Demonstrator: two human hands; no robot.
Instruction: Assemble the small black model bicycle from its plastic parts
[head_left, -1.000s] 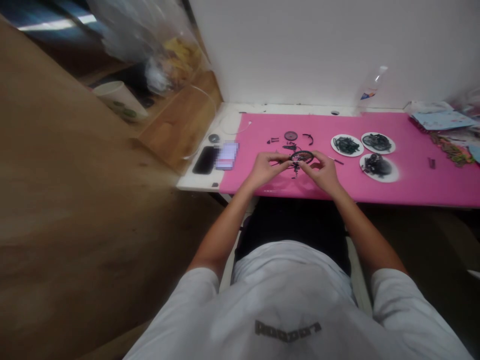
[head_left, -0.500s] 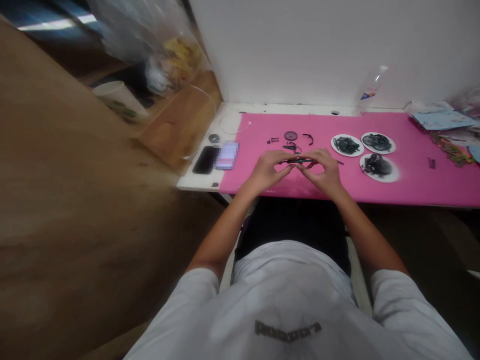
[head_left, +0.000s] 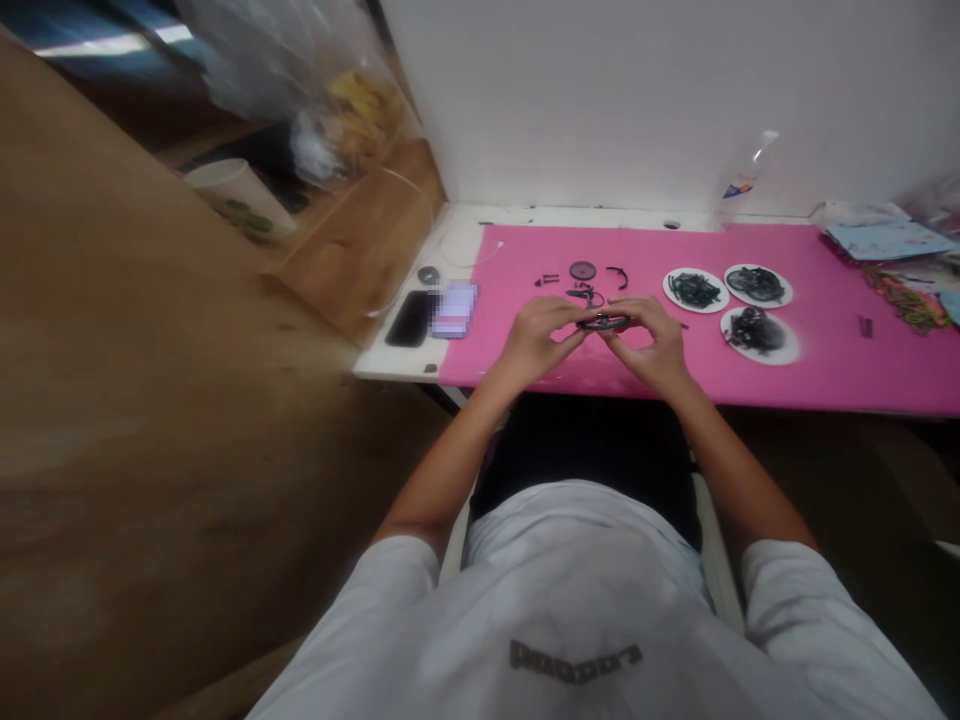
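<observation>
A person in a white shirt (head_left: 577, 620) sits at a counter (head_left: 405, 365), both bare forearms reaching forward over a pink mat (head_left: 825, 370) that covers most of it. The left hand (head_left: 534, 338) and the right hand (head_left: 651, 345) meet close together above the near part of the mat, fingers curled inward. Between them they hold a small dark ring-shaped part (head_left: 602, 321), seen nearly edge-on: the left hand's fingertips pinch its left side, the right hand's fingertips pinch its right side, so both hands are closed on it. Finer detail of the part is too small to make out. Just beyond the hands, several tiny dark pieces lie loose on the mat, among them a small dark disc (head_left: 582, 270) and a curved black strip (head_left: 618, 274). Farther to the right of the right hand stand three small white plates, each heaped with dark parts: one nearer plate (head_left: 756, 333) and two farther ones (head_left: 694, 290) (head_left: 757, 284) side by side. To the left of the left hand, off the mat on the bare counter, a black phone (head_left: 409, 319) lies beside a second phone (head_left: 454, 310) with a lit screen. At the far edge, to the right of the hands, a clear plastic bottle (head_left: 742, 175) stands against the white wall (head_left: 600, 100).
</observation>
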